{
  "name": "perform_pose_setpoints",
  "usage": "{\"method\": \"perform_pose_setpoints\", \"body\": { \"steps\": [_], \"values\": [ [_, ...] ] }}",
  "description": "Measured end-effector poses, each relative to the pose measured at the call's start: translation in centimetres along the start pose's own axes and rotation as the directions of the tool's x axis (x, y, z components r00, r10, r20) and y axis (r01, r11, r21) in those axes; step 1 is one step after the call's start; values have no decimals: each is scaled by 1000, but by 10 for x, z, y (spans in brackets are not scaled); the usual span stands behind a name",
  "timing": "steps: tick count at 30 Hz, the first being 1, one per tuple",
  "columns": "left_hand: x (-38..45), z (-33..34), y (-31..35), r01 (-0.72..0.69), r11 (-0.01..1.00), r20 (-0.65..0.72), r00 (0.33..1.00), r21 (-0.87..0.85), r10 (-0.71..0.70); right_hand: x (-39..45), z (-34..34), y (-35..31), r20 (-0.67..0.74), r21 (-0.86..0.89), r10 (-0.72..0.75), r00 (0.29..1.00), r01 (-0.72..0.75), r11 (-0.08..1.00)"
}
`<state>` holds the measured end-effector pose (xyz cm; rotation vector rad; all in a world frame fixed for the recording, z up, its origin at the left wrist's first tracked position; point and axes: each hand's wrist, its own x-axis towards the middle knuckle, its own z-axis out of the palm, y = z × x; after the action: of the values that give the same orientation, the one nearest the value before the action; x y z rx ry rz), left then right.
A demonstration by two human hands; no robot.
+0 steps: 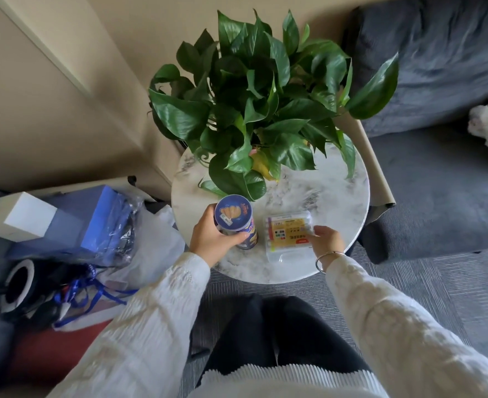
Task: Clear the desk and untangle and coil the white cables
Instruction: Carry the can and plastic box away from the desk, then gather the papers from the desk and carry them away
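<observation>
Item one: round white marble-patterned side table (331,202), centre of the frame, bearing a leafy green potted plant (265,90) at its upper half.

Item two: tall blue cylindrical snack can with a printed lid (232,214), lower left of the tabletop. It stands upright, long axis vertical, lid toward the camera. Our left hand (212,239) has its fingers and thumb wrapped round the can's side.

Item three: flat clear plastic box with a yellow label (290,235), lower right of the tabletop, just beside the can. It lies flat, long axis running from the near table edge toward the plant. Our right hand (327,239), silver bangle (327,259) at the wrist, pinches the box's right edge with curled fingers.

Item four: white cables. None visible to us on the table or elsewhere in frame.

Step in hand, as we judge it: clearing the desk, both items gripped for removal. Next move calls for lifting each straight up, clear of the overhanging leaves, and setting them aside, perhaps among the blue paper bags (93,228) at lower left.
</observation>
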<state>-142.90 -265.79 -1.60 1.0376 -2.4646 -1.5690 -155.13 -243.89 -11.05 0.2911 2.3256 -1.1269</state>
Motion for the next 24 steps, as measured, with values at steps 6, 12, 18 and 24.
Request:
{"method": "perform_pose_setpoints", "body": {
  "steps": [6,12,18,24],
  "values": [
    [2,4,-10,116,993,54,992,8,-117,-18,-18,-2,-16,-17,-2,1000,2,1000],
    [-13,27,-28,376,891,370,814,254,-448,-45,-43,2,-160,280,114,981,-65,958],
    [-37,83,11,34,978,615,773,205,-155,-115,-76,29,-433,544,233,871,46,838],
    [-91,133,51,-283,944,788,614,168,45,-224,-101,96,-580,698,427,693,153,700]
  ]
}}
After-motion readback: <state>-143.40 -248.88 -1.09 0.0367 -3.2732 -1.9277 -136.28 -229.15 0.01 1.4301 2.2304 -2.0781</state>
